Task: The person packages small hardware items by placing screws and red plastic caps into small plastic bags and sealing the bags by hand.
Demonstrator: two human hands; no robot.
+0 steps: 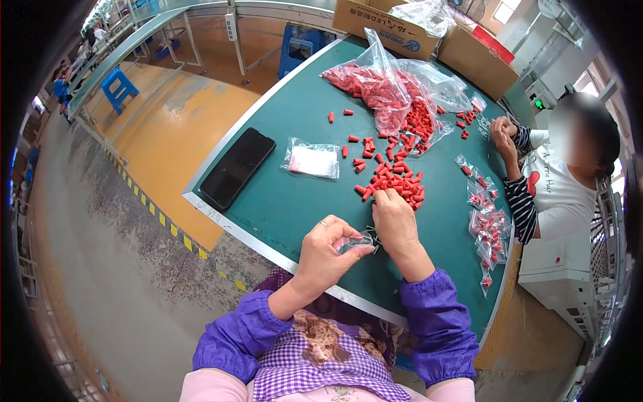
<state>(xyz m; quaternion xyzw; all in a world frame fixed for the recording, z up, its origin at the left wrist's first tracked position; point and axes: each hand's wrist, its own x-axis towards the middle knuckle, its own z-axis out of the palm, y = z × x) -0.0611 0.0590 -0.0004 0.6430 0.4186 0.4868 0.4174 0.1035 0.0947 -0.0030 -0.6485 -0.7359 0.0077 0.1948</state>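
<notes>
Head view: the likeliest trouble is a spill, since the small clear bag [353, 242] looks limp; should its mouth fold or tip, anything going in could drop beside it. Loose screws [376, 242] lie by the bag's end, between the two hands, and a passing wrist or purple sleeve [439, 328] could sweep them over the worktop [301, 208]. The pile of red caps [400, 182] is loose at its rim, so a careless pinch might roll some out or pick up two at once. Behind it, the big plastic bag [382, 84] has red caps at its mouth and could slump, letting more slide out. The phone [238, 167] lies near the worktop's edge, where a knock might send it off.

The left hand [329, 251] is nearly closed, its thumb and fingers gripping the small clear bag. The right hand [395, 221] is narrow, fingertips drawn together at the near edge of the red caps; its fingers hide whether a cap is between them.
</notes>
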